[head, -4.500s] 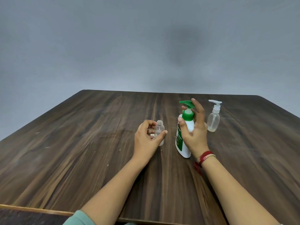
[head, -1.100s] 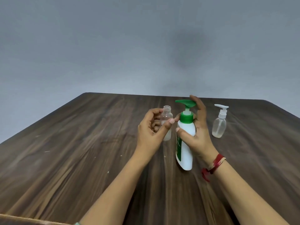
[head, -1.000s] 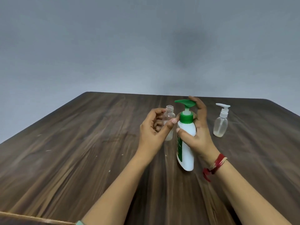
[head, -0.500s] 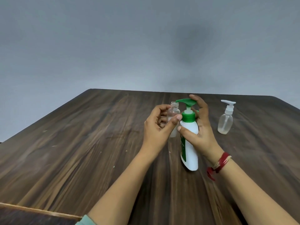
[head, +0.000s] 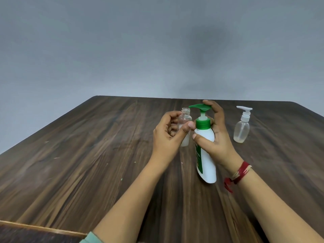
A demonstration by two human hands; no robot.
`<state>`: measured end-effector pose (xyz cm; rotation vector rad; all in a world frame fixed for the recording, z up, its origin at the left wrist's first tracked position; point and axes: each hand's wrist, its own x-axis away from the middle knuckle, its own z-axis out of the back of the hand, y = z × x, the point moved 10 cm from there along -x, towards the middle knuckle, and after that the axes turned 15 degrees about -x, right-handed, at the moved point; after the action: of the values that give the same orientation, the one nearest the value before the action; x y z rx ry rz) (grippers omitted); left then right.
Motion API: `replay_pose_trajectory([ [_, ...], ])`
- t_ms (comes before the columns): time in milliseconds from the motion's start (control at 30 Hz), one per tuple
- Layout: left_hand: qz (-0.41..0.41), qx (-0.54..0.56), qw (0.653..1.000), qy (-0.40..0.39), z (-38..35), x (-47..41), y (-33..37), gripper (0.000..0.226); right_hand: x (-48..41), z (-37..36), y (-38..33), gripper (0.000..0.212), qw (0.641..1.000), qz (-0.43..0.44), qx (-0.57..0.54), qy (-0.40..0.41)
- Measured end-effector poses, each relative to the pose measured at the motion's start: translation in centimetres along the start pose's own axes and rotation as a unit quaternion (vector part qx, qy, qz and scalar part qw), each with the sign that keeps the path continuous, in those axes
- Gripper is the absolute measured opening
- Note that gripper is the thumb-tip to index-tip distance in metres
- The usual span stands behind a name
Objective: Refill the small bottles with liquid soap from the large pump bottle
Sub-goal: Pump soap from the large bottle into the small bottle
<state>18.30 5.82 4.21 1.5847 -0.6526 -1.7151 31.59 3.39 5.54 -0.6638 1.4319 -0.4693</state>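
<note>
Our L hand [head: 166, 137], curled round the capless sm. bottle [head: 185, 120], has raised it off the table [head: 87, 155] to the green nozzle [head: 199, 106], nr the far edge; R hand [head: 217, 141] grips the lg pump bottle [head: 206, 155], forefinger atop; pumping looks next.

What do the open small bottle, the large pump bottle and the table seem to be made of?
Open small bottle: clear glossy plastic, probably; see-through wall, threaded neck. Large pump bottle: opaque white plastic, smooth, green pump head. Table: dark wood grain, matte; solid or laminate, unclear.
</note>
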Motion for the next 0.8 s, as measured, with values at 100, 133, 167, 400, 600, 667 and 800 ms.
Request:
replay_pose_trajectory([
  [100, 0.003, -0.003, 1.000, -0.001, 0.01, 0.02, -0.11, 0.035, 0.08, 0.12, -0.10, 0.071, 1.000, 0.004, 0.009, 0.000],
  [133, 0.004, -0.005, 1.000, -0.002, -0.03, 0.03, -0.12, 0.035, 0.08, 0.12, -0.14, 0.071, 1.000, 0.004, 0.011, 0.001],
  [167, 0.005, -0.006, 1.000, -0.004, -0.10, 0.05, -0.09, 0.034, 0.09, 0.12, -0.16, 0.070, 1.000, 0.004, 0.015, 0.002],
  [400, 0.011, -0.003, 1.000, -0.011, -0.38, 0.19, -0.17, 0.032, 0.07, 0.08, -0.28, 0.067, 1.000, 0.009, 0.028, 0.012],
  [600, 0.012, -0.005, 1.000, -0.008, -0.39, 0.19, -0.23, 0.035, 0.08, 0.11, -0.22, 0.065, 0.999, 0.006, 0.034, 0.021],
  [667, 0.011, -0.004, 1.000, -0.008, -0.38, 0.20, -0.17, 0.035, 0.09, 0.05, -0.05, 0.067, 0.999, -0.001, 0.032, 0.016],
  [800, 0.009, -0.005, 1.000, -0.013, -0.43, 0.18, -0.06, 0.034, 0.07, -0.02, -0.08, 0.067, 0.999, 0.000, 0.034, 0.011],
])
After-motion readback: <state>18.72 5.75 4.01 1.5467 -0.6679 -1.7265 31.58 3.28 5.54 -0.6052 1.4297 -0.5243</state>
